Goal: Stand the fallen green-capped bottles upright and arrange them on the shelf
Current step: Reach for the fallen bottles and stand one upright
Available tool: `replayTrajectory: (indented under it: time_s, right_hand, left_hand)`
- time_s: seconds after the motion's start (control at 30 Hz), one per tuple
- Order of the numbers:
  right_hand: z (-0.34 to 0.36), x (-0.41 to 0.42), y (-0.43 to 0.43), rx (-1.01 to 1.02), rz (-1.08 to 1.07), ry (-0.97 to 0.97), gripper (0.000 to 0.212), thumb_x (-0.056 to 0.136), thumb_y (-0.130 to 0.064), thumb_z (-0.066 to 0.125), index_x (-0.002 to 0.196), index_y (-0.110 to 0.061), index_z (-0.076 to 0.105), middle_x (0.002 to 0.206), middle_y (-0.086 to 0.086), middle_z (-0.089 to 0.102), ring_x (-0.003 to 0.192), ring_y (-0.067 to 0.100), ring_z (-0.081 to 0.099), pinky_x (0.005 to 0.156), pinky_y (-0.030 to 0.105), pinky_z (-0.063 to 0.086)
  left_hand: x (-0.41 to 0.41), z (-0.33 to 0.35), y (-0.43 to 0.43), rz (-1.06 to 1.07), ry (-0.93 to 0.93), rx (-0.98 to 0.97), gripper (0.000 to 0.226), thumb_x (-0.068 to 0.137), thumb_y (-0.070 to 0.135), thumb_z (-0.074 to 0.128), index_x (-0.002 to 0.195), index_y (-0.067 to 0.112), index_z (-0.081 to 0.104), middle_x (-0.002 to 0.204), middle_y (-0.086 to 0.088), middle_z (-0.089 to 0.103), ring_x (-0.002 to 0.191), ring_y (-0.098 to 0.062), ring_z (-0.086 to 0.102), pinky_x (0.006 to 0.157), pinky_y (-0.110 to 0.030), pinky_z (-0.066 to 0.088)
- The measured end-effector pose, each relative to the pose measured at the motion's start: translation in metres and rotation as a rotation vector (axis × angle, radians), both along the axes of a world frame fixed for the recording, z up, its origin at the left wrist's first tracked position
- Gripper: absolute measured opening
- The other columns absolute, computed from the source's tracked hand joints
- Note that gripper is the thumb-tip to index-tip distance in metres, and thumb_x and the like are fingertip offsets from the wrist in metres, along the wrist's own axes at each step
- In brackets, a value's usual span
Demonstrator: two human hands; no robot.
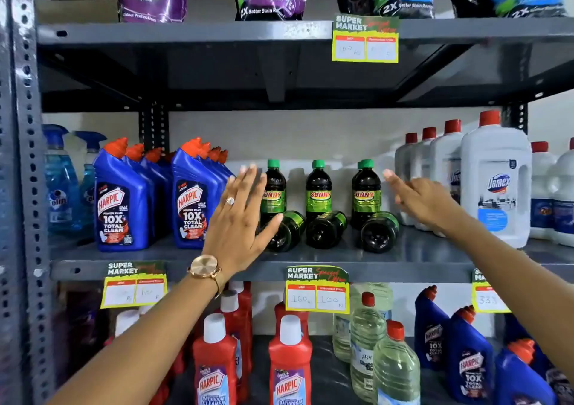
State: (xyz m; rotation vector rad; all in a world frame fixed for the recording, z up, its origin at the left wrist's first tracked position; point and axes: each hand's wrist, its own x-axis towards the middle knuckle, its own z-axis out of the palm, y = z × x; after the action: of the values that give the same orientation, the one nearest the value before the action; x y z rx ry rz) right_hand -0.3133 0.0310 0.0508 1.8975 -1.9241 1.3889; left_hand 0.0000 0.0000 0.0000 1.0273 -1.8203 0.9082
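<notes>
On the middle grey shelf [435, 257] three dark green-capped bottles stand upright: left [274, 191], middle [318, 191], right [366, 191]. In front of them three more lie on their sides with bases toward me: left [287, 233], middle [326, 230], right [379, 232]. My left hand [240, 218], fingers spread and empty, hovers in front of the left fallen bottle and partly hides it. My right hand [419, 198] is open with fingers extended, up and to the right of the right fallen bottle, touching nothing.
Blue Harpic bottles [122, 199] stand left of the green-capped ones, white Domex jugs [495, 184] to the right. Price tags [316, 289] hang on the shelf edge. Red bottles [290, 361] and clear bottles fill the shelf below; detergent pouches sit above.
</notes>
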Motion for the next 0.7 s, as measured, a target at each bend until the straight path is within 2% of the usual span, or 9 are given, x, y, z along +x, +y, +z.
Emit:
replayTrajectory:
  time_s: [0.1, 0.17, 0.23, 0.3, 0.4, 0.43, 0.5, 0.57, 0.7]
  right_hand:
    - [-0.012, -0.017, -0.014, 0.304, 0.055, -0.237, 0.085, 0.067, -0.087, 0.029, 0.072, -0.007, 0.053, 0.065, 0.013, 0.052, 0.054, 0.021, 0.052, 0.053, 0.027, 0.049]
    - [-0.021, -0.027, -0.028, 0.437, 0.005, -0.264, 0.110, 0.061, -0.095, 0.025, 0.107, -0.001, 0.060, 0.100, 0.022, 0.064, 0.088, 0.032, 0.064, 0.079, 0.038, 0.053]
    - [-0.025, -0.033, -0.048, 0.541, -0.031, -0.248, 0.134, 0.049, -0.102, 0.021, 0.149, -0.013, 0.032, 0.154, 0.021, 0.032, 0.138, 0.040, 0.037, 0.112, 0.054, 0.032]
    - [-0.031, -0.050, -0.087, 0.636, -0.021, -0.229, 0.140, 0.037, -0.106, 0.020, 0.154, -0.029, 0.018, 0.163, 0.013, 0.009, 0.148, 0.038, 0.017, 0.118, 0.057, 0.017]
    - [-0.018, -0.022, -0.081, 0.662, -0.060, -0.224, 0.127, 0.055, -0.098, 0.033, 0.153, -0.019, 0.022, 0.158, 0.016, 0.026, 0.140, 0.038, 0.034, 0.112, 0.050, 0.033]
    - [-0.014, -0.011, -0.075, 0.673, -0.079, -0.208, 0.113, 0.067, -0.088, 0.041, 0.145, -0.007, 0.033, 0.141, 0.020, 0.047, 0.123, 0.036, 0.051, 0.098, 0.042, 0.046]
    - [-0.013, -0.008, -0.082, 0.674, -0.084, -0.218, 0.081, 0.080, -0.069, 0.052, 0.120, 0.002, 0.048, 0.099, 0.017, 0.061, 0.084, 0.029, 0.059, 0.066, 0.030, 0.047]
    - [-0.017, -0.007, -0.081, 0.642, -0.038, -0.288, 0.066, 0.084, -0.059, 0.056, 0.113, 0.000, 0.052, 0.098, 0.016, 0.060, 0.086, 0.028, 0.056, 0.066, 0.029, 0.042]
    - [-0.038, -0.017, -0.083, 0.447, 0.005, -0.603, 0.078, 0.068, -0.066, 0.067, 0.117, -0.007, 0.061, 0.092, 0.013, 0.066, 0.081, 0.026, 0.061, 0.071, 0.033, 0.049]
  left_hand:
    - [0.009, -0.025, -0.012, 0.075, 0.071, 0.152, 0.083, 0.089, 0.065, 0.018, 0.142, 0.005, 0.038, 0.152, -0.015, 0.034, 0.143, -0.026, 0.024, 0.117, -0.041, 0.023]
    - [0.012, -0.036, -0.017, 0.080, 0.118, 0.255, 0.091, 0.085, 0.071, 0.009, 0.136, 0.007, 0.048, 0.143, -0.012, 0.047, 0.137, -0.027, 0.035, 0.111, -0.040, 0.031]
    - [0.010, -0.037, -0.022, 0.129, 0.113, 0.244, 0.089, 0.084, 0.072, 0.013, 0.121, 0.008, 0.063, 0.130, -0.012, 0.060, 0.127, -0.029, 0.048, 0.107, -0.040, 0.038]
    - [0.009, -0.039, -0.018, 0.224, 0.138, 0.248, 0.088, 0.082, 0.076, 0.012, 0.090, 0.013, 0.073, 0.103, -0.009, 0.072, 0.103, -0.030, 0.063, 0.084, -0.038, 0.051]
    - [0.012, -0.048, -0.015, 0.271, 0.083, 0.258, 0.086, 0.077, 0.080, 0.008, 0.064, 0.017, 0.065, 0.063, -0.001, 0.066, 0.060, -0.022, 0.062, 0.043, -0.025, 0.029]
    - [0.013, -0.049, -0.014, 0.269, 0.060, 0.237, 0.085, 0.077, 0.080, 0.009, 0.067, 0.018, 0.067, 0.061, 0.000, 0.067, 0.059, -0.022, 0.062, 0.042, -0.024, 0.024]
    - [0.015, -0.051, -0.016, 0.262, 0.042, 0.200, 0.084, 0.078, 0.077, 0.011, 0.075, 0.019, 0.072, 0.062, -0.002, 0.068, 0.060, -0.024, 0.063, 0.042, -0.025, 0.024]
    - [0.014, -0.052, -0.017, 0.257, 0.060, 0.199, 0.084, 0.079, 0.074, 0.011, 0.077, 0.018, 0.073, 0.061, -0.004, 0.068, 0.060, -0.025, 0.063, 0.044, -0.027, 0.027]
    - [0.012, -0.054, -0.016, 0.218, 0.094, 0.205, 0.078, 0.082, 0.070, 0.013, 0.068, 0.018, 0.069, 0.055, -0.004, 0.065, 0.055, -0.026, 0.061, 0.044, -0.028, 0.034]
